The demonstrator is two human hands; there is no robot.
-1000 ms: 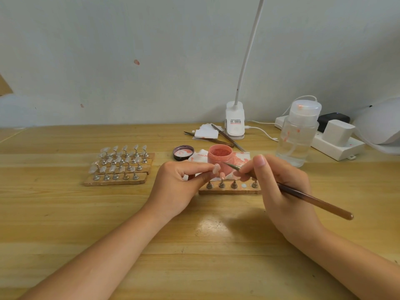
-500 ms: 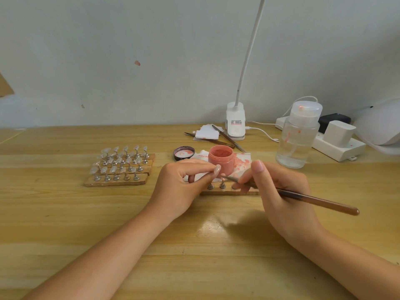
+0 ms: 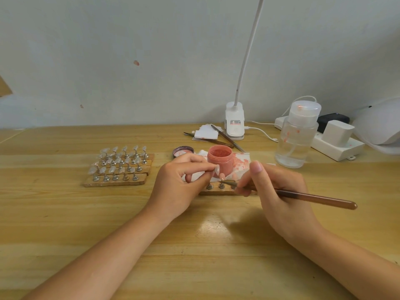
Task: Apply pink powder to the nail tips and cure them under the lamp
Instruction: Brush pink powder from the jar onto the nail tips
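On a wooden bench (image 3: 65, 213), mid-bench, the left hand (image 3: 179, 187) pinches a featherlight, brittle nail tip (image 3: 216, 169) by its edges beside the open powder jar (image 3: 220, 158) while the right hand (image 3: 279, 191) grips a brush (image 3: 303, 197).

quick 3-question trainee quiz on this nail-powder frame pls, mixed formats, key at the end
1. True or false: the pink powder jar is open, and its lid lies on the table to its left.
2. Which hand holds the brush? A) left hand B) right hand C) neither
3. Fill in: the left hand pinches a nail ____ in front of the jar.

Key:
1. True.
2. B: the right hand grips it, with the bristle end over the small wooden stand.
3. tip
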